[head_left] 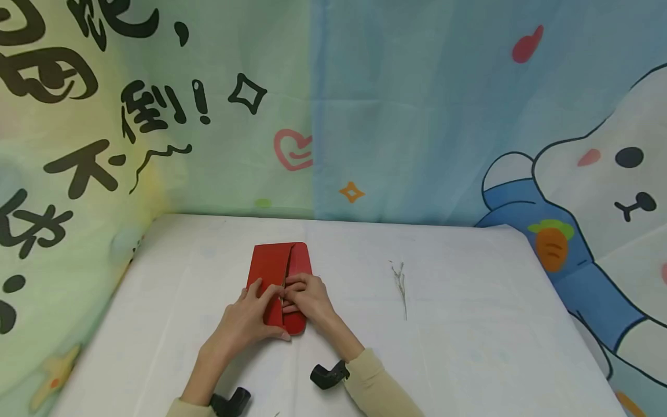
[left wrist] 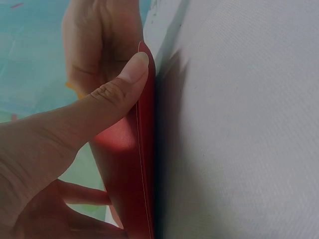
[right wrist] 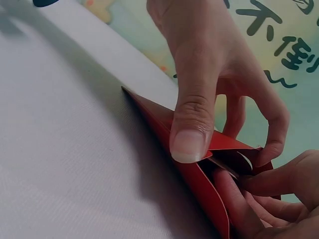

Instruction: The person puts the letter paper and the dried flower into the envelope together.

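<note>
Hands (head_left: pixel 247 318) (the right's fingers (right wrist: pixel 234 199) tucked inside) hold a red envelope (head_left: pixel 270 262).

On one white cloth-covered bench (head_left: pixel 469 336), one flat red paper envelope (head_left: pixel 268 263) and one thin grey-green sprig (head_left: pixel 401 282) are counted. One bare left hand (head_left: pixel 247 318) and one bare right hand (head_left: pixel 311 298) are seen, with two cream sleeves (head_left: pixel 385 385) and two black angular wrist pieces (head_left: pixel 328 377). One pink outlined heart (head_left: pixel 298 155) and one white cartoon animal (head_left: pixel 589 185) are shown behind.
</note>
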`<state>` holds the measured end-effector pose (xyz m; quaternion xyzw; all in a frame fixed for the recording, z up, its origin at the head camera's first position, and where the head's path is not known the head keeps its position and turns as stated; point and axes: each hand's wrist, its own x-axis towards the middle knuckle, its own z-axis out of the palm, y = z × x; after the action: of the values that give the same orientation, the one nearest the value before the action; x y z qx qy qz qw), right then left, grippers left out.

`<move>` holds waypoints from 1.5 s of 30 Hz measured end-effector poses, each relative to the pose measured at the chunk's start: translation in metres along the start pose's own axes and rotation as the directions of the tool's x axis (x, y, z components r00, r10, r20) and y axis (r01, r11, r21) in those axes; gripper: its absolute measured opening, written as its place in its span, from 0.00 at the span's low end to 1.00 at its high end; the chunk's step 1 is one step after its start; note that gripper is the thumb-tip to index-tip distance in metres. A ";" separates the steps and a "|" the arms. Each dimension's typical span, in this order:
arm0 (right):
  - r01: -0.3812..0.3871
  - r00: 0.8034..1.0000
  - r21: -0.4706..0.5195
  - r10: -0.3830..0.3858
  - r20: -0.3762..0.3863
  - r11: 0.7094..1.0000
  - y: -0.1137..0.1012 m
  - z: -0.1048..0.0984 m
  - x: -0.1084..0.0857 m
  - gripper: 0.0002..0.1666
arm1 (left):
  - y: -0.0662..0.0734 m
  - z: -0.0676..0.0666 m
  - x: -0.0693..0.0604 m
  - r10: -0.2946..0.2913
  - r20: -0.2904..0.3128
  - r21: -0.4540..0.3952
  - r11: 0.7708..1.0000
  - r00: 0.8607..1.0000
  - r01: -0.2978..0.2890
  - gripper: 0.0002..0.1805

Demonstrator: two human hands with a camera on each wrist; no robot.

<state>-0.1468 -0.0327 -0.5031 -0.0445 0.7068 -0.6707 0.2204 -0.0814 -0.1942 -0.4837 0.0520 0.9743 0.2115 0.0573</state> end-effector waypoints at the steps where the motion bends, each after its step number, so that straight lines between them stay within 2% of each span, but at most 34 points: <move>1: 0.002 1.000 -0.012 -0.002 -0.002 1.000 0.001 0.000 0.000 0.18 | 0.001 0.000 0.001 0.003 0.006 0.001 1.000 1.000 -0.003 0.47; 13: 0.029 0.999 -0.124 -0.033 -0.036 0.992 0.004 0.002 0.002 0.18 | 0.001 0.002 0.000 0.011 0.016 -0.005 1.000 1.000 -0.011 0.47; 19: 0.024 0.999 -0.129 -0.027 -0.023 0.991 0.001 0.005 0.005 0.15 | -0.002 -0.002 -0.001 0.009 -0.010 -0.008 1.000 1.000 -0.009 0.46; 23: 0.023 0.999 -0.111 -0.026 -0.023 0.994 0.001 0.001 0.001 0.14 | -0.001 -0.002 -0.001 0.018 0.002 -0.011 1.000 1.000 -0.018 0.46; 30: 0.033 0.999 -0.031 -0.034 -0.039 0.999 0.002 -0.022 -0.013 0.16 | 0.002 -0.001 -0.002 0.014 -0.004 -0.008 1.000 1.000 -0.014 0.45; 35: 0.027 0.995 -0.024 -0.029 -0.099 0.999 0.004 -0.043 -0.025 0.17 | 0.002 -0.001 -0.003 0.004 0.001 -0.011 1.000 1.000 -0.004 0.45; 38: 0.039 0.988 -0.059 -0.048 -0.148 0.998 0.004 -0.056 -0.031 0.17 | 0.002 -0.002 -0.003 -0.001 0.000 -0.018 1.000 1.000 0.001 0.44; 41: 0.069 0.976 -0.133 -0.095 -0.196 0.989 0.004 -0.068 -0.037 0.14 | 0.001 -0.002 -0.002 0.004 -0.003 -0.018 1.000 1.000 -0.005 0.44; 45: 0.086 0.949 -0.291 -0.167 -0.269 0.953 0.006 -0.086 -0.044 0.11 | 0.001 -0.002 -0.002 0.014 0.003 -0.022 1.000 1.000 -0.014 0.44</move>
<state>-0.1378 0.0639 -0.4975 -0.0215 0.8134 -0.5780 0.0621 -0.0798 -0.1939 -0.4814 0.0585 0.9714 0.2228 0.0578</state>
